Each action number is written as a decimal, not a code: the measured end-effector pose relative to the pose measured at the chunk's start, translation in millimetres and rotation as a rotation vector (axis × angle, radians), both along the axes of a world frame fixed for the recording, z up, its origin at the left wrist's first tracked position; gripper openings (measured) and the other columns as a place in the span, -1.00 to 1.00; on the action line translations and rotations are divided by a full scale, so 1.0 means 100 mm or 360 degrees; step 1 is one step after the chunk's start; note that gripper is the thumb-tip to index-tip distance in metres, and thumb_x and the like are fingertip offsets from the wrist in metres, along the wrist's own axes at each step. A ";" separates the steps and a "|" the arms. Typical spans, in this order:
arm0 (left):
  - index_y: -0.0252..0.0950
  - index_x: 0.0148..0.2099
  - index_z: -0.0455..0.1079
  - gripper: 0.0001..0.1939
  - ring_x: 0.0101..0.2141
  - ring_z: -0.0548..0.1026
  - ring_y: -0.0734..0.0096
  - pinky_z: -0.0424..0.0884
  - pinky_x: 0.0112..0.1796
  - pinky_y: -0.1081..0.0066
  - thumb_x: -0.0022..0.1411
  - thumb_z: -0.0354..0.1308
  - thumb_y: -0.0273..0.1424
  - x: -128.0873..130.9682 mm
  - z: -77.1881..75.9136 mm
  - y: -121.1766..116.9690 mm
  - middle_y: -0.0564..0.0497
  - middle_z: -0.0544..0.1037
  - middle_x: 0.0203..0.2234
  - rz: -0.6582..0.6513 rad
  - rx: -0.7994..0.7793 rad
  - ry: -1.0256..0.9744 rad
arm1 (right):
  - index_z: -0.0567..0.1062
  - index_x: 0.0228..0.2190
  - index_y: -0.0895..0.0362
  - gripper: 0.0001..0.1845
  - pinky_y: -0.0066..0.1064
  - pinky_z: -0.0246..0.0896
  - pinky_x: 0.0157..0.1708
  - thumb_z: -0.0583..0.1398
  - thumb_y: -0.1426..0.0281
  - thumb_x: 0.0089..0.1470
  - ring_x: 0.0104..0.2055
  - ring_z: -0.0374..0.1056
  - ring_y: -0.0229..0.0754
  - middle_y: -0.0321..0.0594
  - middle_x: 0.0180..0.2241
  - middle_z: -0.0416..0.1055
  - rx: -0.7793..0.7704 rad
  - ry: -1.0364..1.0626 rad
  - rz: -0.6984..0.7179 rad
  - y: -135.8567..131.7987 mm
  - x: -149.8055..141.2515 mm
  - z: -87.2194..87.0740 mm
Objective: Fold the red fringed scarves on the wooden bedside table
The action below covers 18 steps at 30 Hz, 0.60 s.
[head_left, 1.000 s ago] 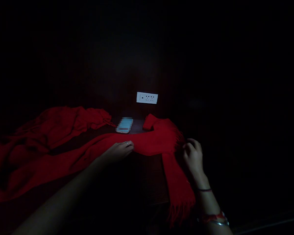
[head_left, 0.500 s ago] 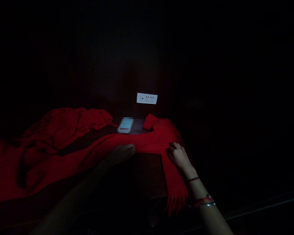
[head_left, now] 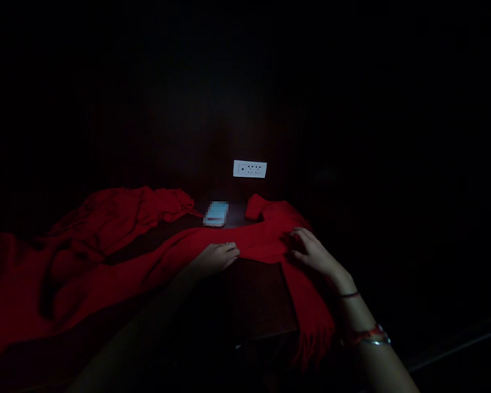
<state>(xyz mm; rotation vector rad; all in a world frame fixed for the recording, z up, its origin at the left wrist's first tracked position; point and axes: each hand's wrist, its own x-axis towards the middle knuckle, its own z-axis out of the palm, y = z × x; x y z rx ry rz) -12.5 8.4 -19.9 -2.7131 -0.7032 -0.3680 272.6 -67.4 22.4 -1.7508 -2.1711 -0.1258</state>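
A long red scarf (head_left: 253, 240) with a fringed end lies across a dark wooden surface, one end hanging over the right edge. My left hand (head_left: 219, 256), wearing a ring, is closed at the scarf's near edge, its fingers curled against the cloth. At the fold where the scarf turns, my right hand (head_left: 313, 251) has its thumb and fingers apart and holds nothing. Shadow hides the undersides of both hands.
A phone (head_left: 216, 214) with a lit, blurred screen lies behind the scarf. More bunched red cloth (head_left: 139, 207) lies to the left. A white socket panel (head_left: 250, 169) is on the dark wall. The surroundings are very dim.
My right hand has opened its fingers and shifted right, off its earlier grip on the scarf. My left hand stays at the near edge. The whole view has moved slightly.
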 end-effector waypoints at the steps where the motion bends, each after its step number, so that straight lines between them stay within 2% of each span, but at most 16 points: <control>1: -0.26 -0.29 0.24 -0.83 -0.36 0.36 0.48 0.21 -0.42 0.52 0.23 -0.17 -0.40 0.00 0.02 -0.02 0.05 0.36 -0.34 -0.0005 -0.0007 0.0003 | 0.17 -0.02 0.15 -0.38 -0.23 -0.06 -0.01 0.15 0.35 -0.19 0.06 -0.01 -0.06 -0.06 0.01 0.10 -0.0132 -0.0039 0.0091 0.06 -0.06 -0.02; 3: -0.27 -0.29 0.25 -0.82 -0.36 0.36 0.48 0.21 -0.40 0.52 0.23 -0.18 -0.41 0.00 0.06 -0.05 0.03 0.36 -0.35 -0.0007 -0.0033 0.0006 | 0.04 0.06 0.10 -0.16 -0.09 -0.19 0.02 0.22 0.31 -0.28 0.12 -0.14 0.04 -0.05 0.08 -0.01 -0.0374 -0.0148 0.0163 0.18 -0.16 -0.08; 5: -0.28 -0.28 0.26 -0.81 -0.35 0.35 0.46 0.21 -0.39 0.52 0.23 -0.18 -0.42 -0.02 0.10 -0.07 0.02 0.37 -0.35 0.0000 -0.0048 0.0011 | 0.04 0.06 0.08 -0.20 -0.08 -0.20 0.01 0.21 0.38 -0.25 0.10 -0.09 0.03 -0.05 0.07 0.03 -0.0437 -0.0224 0.0238 0.26 -0.23 -0.13; 7: -0.29 -0.28 0.26 -0.80 -0.35 0.35 0.45 0.22 -0.40 0.52 0.23 -0.19 -0.42 -0.03 0.12 -0.08 0.00 0.38 -0.35 0.0018 -0.0039 0.0013 | 0.12 -0.01 0.13 -0.38 -0.21 -0.08 -0.05 0.13 0.50 -0.17 0.01 0.08 -0.07 -0.07 -0.02 0.16 -0.0325 -0.0236 0.0381 0.28 -0.26 -0.15; 9: -0.29 -0.27 0.26 -0.79 -0.34 0.35 0.44 0.22 -0.40 0.52 0.23 -0.19 -0.42 -0.03 0.11 -0.06 -0.01 0.38 -0.34 0.0035 -0.0028 -0.0001 | 0.21 -0.13 0.18 -0.57 -0.37 0.05 -0.19 0.07 0.55 -0.12 -0.17 0.21 -0.18 -0.10 -0.17 0.28 -0.0170 -0.0227 0.0462 0.25 -0.26 -0.13; 12: -0.31 -0.23 0.26 -0.79 -0.33 0.35 0.44 0.24 -0.39 0.51 0.23 -0.19 -0.40 -0.02 0.08 -0.02 -0.03 0.36 -0.28 0.0062 -0.0042 -0.0097 | 0.28 -0.29 0.19 -0.83 -0.46 0.06 -0.38 0.00 0.50 -0.01 -0.37 0.21 -0.25 -0.16 -0.36 0.31 0.0055 -0.0299 0.0410 0.14 -0.22 -0.11; 15: -0.34 -0.23 0.26 -0.78 -0.31 0.33 0.44 0.24 -0.32 0.50 0.23 -0.18 -0.40 -0.02 0.07 0.01 -0.04 0.36 -0.27 0.0035 -0.0092 -0.0255 | 0.32 -0.37 0.16 -0.82 -0.46 0.03 -0.38 -0.06 0.45 0.07 -0.40 0.19 -0.26 -0.19 -0.41 0.29 0.0189 -0.0480 0.0376 0.08 -0.17 -0.11; 18: -0.32 -0.25 0.28 -0.77 -0.29 0.33 0.44 0.22 -0.27 0.51 0.24 -0.20 -0.41 -0.03 0.09 0.02 -0.03 0.38 -0.31 -0.0008 -0.0173 -0.0350 | 0.36 -0.34 0.14 -0.81 -0.44 0.02 -0.31 -0.02 0.39 0.07 -0.34 0.21 -0.24 -0.18 -0.36 0.30 0.0203 -0.0593 0.0393 0.08 -0.16 -0.12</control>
